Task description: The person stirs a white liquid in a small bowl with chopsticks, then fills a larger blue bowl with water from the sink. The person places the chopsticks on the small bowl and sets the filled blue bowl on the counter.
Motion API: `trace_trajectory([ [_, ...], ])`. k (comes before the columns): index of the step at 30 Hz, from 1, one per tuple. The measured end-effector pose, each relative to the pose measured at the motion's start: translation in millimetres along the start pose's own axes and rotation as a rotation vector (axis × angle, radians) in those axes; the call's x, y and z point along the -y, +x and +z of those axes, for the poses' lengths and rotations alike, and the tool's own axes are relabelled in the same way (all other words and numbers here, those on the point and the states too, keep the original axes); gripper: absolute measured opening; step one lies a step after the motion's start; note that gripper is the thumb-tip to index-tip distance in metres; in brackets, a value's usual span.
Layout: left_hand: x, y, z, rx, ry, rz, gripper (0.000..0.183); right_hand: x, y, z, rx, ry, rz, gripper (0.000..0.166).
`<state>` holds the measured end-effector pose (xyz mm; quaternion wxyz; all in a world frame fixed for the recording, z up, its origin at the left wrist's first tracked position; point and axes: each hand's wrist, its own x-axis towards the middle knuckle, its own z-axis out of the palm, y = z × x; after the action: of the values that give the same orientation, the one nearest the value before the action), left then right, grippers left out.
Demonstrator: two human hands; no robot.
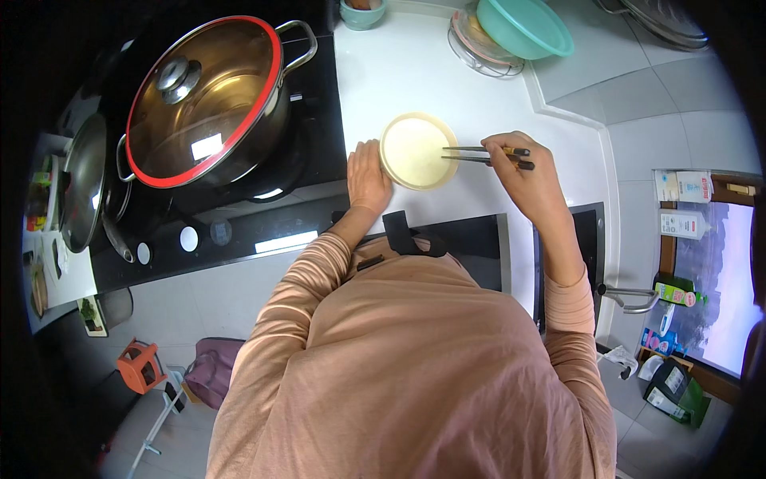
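A round, pale yellow bowl [446, 127] sits on the white countertop [395, 72]. Its inside looks evenly pale cream, and I cannot tell whether that is the contents or the bowl's bottom. My left hand [368, 179] lies along the bowl's left side, fingers extended and close together, touching its wall without wrapping around it. Held in my right hand [526, 170] is a pair of dark chopsticks [470, 148] with gold-patterned ends. Their slightly separated tips reach over the bowl's right rim; whether they touch anything inside is unclear.
Left of the counter, a large lidded pot [203, 108] with a red rim stands on the black cooktop [317, 143], beside a lidded pan [87, 179]. Toward the back are a turquoise basin [526, 27] and a small bowl [362, 15]. Bottles [682, 224] line the window ledge at right.
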<state>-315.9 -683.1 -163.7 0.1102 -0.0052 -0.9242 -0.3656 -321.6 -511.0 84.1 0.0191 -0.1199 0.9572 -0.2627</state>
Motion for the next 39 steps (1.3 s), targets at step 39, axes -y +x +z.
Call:
trace_trajectory([
  [39, -7, -3, 1, -0.006, 0.098, 0.015, 0.05, 1, -38, -17, -0.098, 0.206, -0.039, 0.014],
])
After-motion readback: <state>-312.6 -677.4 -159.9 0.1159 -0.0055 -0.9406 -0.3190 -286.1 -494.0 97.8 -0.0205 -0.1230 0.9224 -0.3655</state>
